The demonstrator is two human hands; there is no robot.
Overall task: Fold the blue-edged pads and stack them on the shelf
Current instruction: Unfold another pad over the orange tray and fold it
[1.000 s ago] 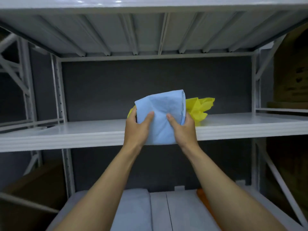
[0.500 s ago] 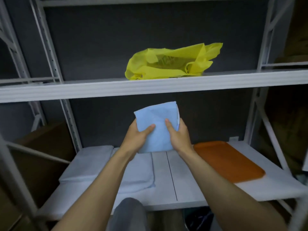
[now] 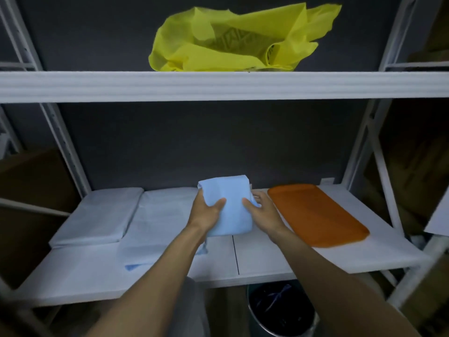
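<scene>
A folded light-blue pad (image 3: 229,205) is held over the middle of the lower white shelf (image 3: 267,254). My left hand (image 3: 206,212) grips its left edge, thumb on top. My right hand (image 3: 261,210) grips its right edge the same way. A stack of folded pads (image 3: 102,215) lies at the shelf's left. Beside that stack a flatter pad (image 3: 160,227) with a blue edge at its front corner lies spread, partly under my left forearm.
An orange tray (image 3: 315,215) lies on the right part of the lower shelf. A crumpled yellow bag (image 3: 233,40) sits on the upper shelf (image 3: 218,86). A dark bin (image 3: 281,310) stands on the floor below. White shelf uprights (image 3: 63,142) flank both sides.
Both hands have carried the folded blue pad down from the upper shelf's level to just above the lower shelf. The view has tilted downward.
</scene>
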